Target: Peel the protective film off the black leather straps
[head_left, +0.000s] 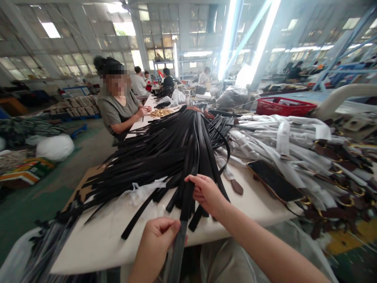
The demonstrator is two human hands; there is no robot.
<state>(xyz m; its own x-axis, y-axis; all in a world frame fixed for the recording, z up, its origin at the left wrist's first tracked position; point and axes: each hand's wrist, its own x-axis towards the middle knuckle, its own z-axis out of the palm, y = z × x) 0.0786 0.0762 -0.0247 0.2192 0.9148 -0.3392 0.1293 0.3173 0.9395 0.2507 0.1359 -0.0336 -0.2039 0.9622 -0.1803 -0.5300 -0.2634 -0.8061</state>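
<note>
A long black strap [185, 208] runs from the pile toward me, its near part inside a clear plastic sleeve [177, 251]. My left hand [157, 243] is closed around the strap where the sleeve begins, thumb on top. Farther up, my right hand [207, 192] pinches at the same strap, finger and thumb together and the other fingers curled. Many more black straps [150, 157] lie fanned out in a heap around and beyond both hands. A crumpled piece of clear plastic [144, 192] rests on the straps at the left.
A white tabletop [88, 243] carries the heap. To the right lie a dark phone-like slab [273, 181], white-wrapped straps with brown ends [265, 133] and a red basket [284, 106]. Across the table a person [120, 106] handles something near small gold pieces [160, 113].
</note>
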